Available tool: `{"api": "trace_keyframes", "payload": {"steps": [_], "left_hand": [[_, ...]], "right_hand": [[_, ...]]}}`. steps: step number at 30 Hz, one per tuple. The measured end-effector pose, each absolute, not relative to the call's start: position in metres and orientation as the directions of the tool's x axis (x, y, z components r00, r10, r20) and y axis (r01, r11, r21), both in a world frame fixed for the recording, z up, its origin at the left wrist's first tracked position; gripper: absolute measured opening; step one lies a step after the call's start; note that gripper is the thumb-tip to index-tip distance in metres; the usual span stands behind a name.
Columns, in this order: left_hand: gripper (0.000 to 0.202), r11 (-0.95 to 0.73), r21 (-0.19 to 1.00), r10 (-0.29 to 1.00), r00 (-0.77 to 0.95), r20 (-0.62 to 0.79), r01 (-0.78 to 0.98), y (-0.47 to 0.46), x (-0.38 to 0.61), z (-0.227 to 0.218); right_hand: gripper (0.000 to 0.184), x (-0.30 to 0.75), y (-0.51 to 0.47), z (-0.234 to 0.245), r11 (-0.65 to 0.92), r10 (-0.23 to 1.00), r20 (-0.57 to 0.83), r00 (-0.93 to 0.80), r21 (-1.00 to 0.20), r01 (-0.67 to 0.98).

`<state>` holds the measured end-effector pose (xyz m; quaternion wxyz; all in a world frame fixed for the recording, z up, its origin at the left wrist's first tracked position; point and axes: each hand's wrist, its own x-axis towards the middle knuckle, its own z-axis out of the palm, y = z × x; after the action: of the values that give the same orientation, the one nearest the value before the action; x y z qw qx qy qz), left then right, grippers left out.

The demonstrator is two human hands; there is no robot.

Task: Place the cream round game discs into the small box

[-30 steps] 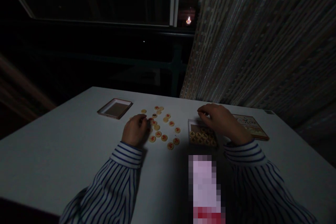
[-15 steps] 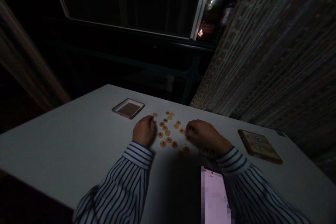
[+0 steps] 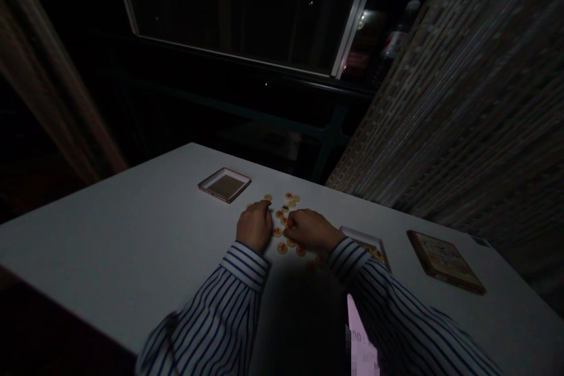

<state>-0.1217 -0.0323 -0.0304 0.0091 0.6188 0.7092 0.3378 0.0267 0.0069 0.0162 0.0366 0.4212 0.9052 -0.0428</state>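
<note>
Darkness is surrounding the white surface (image 3: 132, 235), where xiangqi pieces (image 3: 282, 248) are lying around the right hand (image 3: 315, 230) and beside the left hand (image 3: 254, 227). Pinching rims should be sparing neighbouring pieces. Fingers are curling; I cannot tell whether they are pinching anything. Compared with earlier, the right hand is reaching farther left.
</note>
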Motion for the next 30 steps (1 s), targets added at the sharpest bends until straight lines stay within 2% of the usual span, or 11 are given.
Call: {"api": "trace_keyframes", "payload": {"steps": [22,25,30], "left_hand": [[0.029,-0.002,0.512,0.872,-0.249,0.421,0.859,-0.031,-0.12,-0.032],[0.029,-0.026,0.538,0.865,-0.251,0.435,0.842,-0.031,-0.12,-0.033],[0.027,-0.128,0.628,0.854,-0.236,0.463,0.768,-0.03,-0.118,-0.032]], "right_hand": [[0.018,0.023,0.019,0.001,0.617,0.776,-0.092,-0.624,-0.096,0.781],[0.015,0.028,0.023,0.004,0.593,0.783,-0.068,-0.618,-0.221,0.775],[0.013,0.04,0.032,0.014,0.393,0.8,-0.076,-0.596,-0.683,0.615]]}}
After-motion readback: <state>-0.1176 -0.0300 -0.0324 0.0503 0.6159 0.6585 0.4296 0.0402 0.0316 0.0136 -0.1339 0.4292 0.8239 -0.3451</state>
